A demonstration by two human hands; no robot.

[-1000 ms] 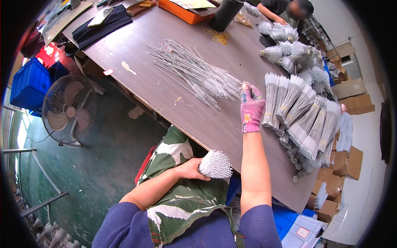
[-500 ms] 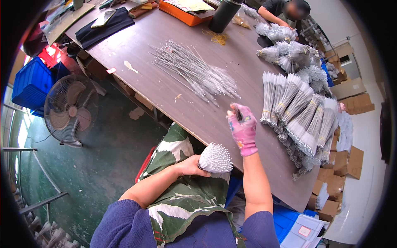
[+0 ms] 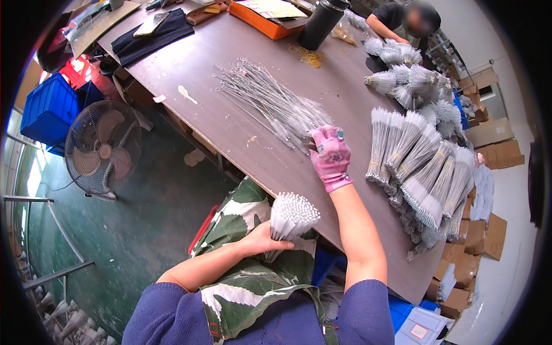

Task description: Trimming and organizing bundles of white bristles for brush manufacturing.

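Left grip (image 3: 262,239) curls inward around a brush bundle (image 3: 294,215); right grip (image 3: 331,156) extends toward loose brushes (image 3: 279,99), closure unclear.

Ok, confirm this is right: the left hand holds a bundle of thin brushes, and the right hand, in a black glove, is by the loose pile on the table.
Not quite: the glove is pink, not black, as the head view shows. The left hand holds the bundle, and the right hand is by the loose pile.
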